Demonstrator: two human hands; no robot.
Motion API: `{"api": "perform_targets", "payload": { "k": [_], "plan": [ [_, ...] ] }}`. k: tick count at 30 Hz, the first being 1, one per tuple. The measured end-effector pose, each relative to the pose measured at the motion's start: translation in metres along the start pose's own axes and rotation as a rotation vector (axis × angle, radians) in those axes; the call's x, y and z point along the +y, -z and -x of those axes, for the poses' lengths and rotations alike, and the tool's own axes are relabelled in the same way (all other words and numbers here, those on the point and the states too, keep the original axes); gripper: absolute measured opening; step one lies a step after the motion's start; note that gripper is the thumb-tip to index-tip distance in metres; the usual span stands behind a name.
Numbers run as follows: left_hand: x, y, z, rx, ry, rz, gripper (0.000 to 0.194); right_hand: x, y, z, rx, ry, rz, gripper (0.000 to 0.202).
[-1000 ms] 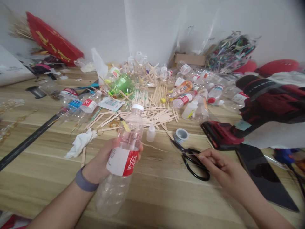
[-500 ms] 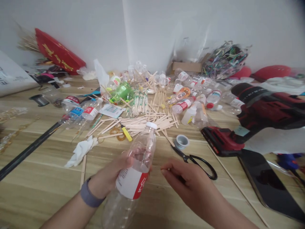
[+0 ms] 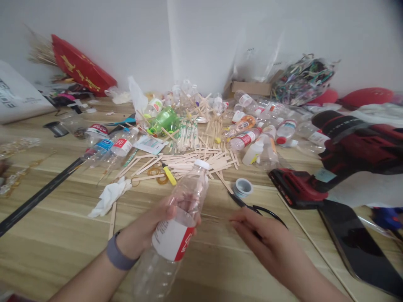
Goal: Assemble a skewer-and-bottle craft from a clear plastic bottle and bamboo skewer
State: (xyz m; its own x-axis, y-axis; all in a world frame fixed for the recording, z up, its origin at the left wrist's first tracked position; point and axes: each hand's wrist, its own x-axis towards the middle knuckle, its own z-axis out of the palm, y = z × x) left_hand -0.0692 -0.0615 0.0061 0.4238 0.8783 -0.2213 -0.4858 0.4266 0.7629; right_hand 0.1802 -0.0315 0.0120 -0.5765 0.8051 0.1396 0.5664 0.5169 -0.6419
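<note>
My left hand (image 3: 157, 222) is wrapped round a clear plastic bottle (image 3: 173, 237) with a white cap and a white and red label. The bottle leans with its cap away from me. To the right of it, my right hand (image 3: 258, 230) hovers over the wooden table with thumb and fingers pinched together; whether something small is between them is hidden. Black-handled scissors (image 3: 239, 201) lie just behind my right hand, partly covered by it. Beside them stands a grey roll of tape (image 3: 243, 187).
A red and black power drill (image 3: 355, 155) and a dark phone (image 3: 355, 243) are on the right. Wooden sticks (image 3: 179, 163), a yellow-handled tool (image 3: 170, 175) and many bottles (image 3: 245, 138) spread across the middle. At left lie a crumpled tissue (image 3: 110, 196) and a long black rod (image 3: 40, 196).
My right hand has moved right, away from the bottle, and now covers more of the scissors. My left hand still holds the bottle. The view has shifted slightly.
</note>
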Motion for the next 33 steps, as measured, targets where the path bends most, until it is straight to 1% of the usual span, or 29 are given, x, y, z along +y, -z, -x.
{"api": "perform_targets", "payload": {
  "k": [4,8,11,14,16,19,21,23,26,29,33],
  "plan": [
    [0.001,0.004,0.000,-0.036,-0.032,0.051,0.054,0.030,0.014,0.014,0.028,-0.133,0.048,0.025],
    [0.003,0.009,0.001,-0.068,-0.010,0.074,0.050,0.055,0.026,0.025,0.064,-0.220,0.135,0.027],
    [0.005,0.011,0.002,-0.076,-0.018,0.067,0.050,0.065,0.033,0.027,0.102,-0.275,0.184,0.028],
    [0.005,0.013,0.002,-0.085,-0.055,0.069,0.055,0.066,0.037,0.024,0.109,-0.306,0.196,0.026],
    [0.004,0.014,0.001,-0.083,-0.073,0.070,0.055,0.061,0.038,0.021,0.101,-0.313,0.185,0.025],
    [0.001,0.013,-0.001,-0.106,-0.047,0.061,0.053,0.043,0.034,0.014,0.078,-0.283,0.151,0.025],
    [0.001,0.011,-0.001,-0.099,-0.025,0.046,0.053,0.027,0.030,0.009,0.044,-0.234,0.134,0.025],
    [0.001,0.008,0.000,-0.063,-0.020,0.020,0.053,0.010,0.023,0.003,0.021,-0.180,0.123,0.023],
    [0.002,0.004,0.001,-0.037,-0.024,0.003,0.054,-0.010,0.013,-0.005,0.020,-0.093,0.115,0.021],
    [0.000,0.000,0.002,-0.022,-0.018,0.012,0.053,-0.022,0.004,-0.011,0.037,-0.018,0.109,0.020],
    [-0.005,-0.001,0.001,-0.002,-0.017,0.035,0.054,-0.030,-0.005,-0.016,0.067,0.082,0.093,0.019]
  ]
}}
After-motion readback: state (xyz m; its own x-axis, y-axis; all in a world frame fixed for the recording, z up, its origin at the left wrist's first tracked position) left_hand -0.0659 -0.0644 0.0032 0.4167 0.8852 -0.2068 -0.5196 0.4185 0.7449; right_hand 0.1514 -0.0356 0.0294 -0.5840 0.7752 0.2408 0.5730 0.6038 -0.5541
